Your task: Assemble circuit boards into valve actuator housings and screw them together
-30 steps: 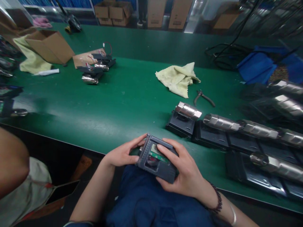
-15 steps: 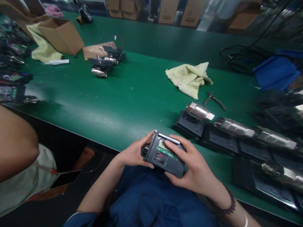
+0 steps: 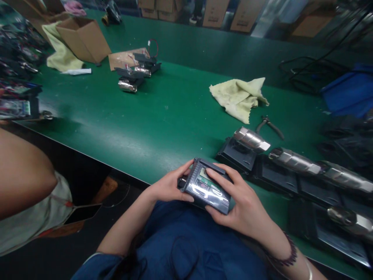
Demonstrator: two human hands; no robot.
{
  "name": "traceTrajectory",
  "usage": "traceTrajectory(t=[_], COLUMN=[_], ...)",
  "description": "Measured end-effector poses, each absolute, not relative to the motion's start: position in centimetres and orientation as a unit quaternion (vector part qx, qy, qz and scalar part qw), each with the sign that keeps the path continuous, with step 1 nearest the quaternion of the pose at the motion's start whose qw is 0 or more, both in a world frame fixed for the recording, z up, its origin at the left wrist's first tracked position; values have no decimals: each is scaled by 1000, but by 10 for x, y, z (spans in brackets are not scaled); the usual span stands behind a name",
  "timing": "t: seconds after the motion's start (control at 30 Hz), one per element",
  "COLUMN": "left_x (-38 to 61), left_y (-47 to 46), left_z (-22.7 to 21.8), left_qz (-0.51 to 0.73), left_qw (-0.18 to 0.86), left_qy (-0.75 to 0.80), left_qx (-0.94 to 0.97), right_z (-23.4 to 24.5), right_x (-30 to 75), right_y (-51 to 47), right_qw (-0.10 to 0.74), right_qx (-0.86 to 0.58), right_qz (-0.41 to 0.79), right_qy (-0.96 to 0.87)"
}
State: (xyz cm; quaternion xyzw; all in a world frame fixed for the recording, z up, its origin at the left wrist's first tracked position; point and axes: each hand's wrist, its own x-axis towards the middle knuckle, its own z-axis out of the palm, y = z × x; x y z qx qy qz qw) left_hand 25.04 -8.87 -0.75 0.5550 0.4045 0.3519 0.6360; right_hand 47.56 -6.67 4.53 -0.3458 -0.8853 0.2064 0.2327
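Observation:
Both my hands hold one dark grey plastic housing (image 3: pixel 205 188) over my lap, just in front of the green table's edge. A green circuit board shows inside it. My left hand (image 3: pixel 170 186) grips its left end, thumb and fingers curled round it. My right hand (image 3: pixel 237 205) wraps the right side, with the index finger laid across the top face. A row of similar dark housings with silver metal cylinders (image 3: pixel 294 161) lies on the table to the right of my hands; the nearest one (image 3: pixel 241 147) is just beyond my right hand.
On the green table (image 3: pixel 140 124) lie a yellow cloth (image 3: pixel 237 97), pliers (image 3: pixel 269 126), more grey parts with red wires (image 3: pixel 135 74) and an open cardboard box (image 3: pixel 84 39). Another person's arm (image 3: pixel 23 175) is at the left. A blue bin (image 3: pixel 346 95) stands far right.
The housing has tilted flatter in my hands, so its face now catches glare. The view has shifted a little to the left and down; my grip is unchanged.

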Motion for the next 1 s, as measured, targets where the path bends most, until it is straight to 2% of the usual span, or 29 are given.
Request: traceTrajectory(t=[0.13,0.33,0.43,0.53,0.67,0.8,0.9,1.0], left_x=[239,248,260,265,267,275,288,304], left_y=[-100,-108,-109,-116,-123,-114,-105,-99], left_z=[16,44,42,39,42,40,19,-11], left_qz=[320,294,300,319,343,342,364,411], left_qw=[559,606,620,578,486,383,278,145], left_qy=[454,525,520,517,498,475,449,390], left_qx=[615,521,504,544,631,714,767,811], right_z=[45,48,50,45,38,36,24,3], right_x=[474,472,477,483,489,498,509,524], right_y=[-69,-85,-91,-92,-89,-90,-90,-91], right_qw=[226,245,273,300,249,303,366,389], right_qx=[-334,-302,-307,-401,-433,-423,-368,-328], right_qz=[206,210,312,437,540,466,336,190], right_qy=[-891,-897,-857,-747,-678,-715,-786,-839])
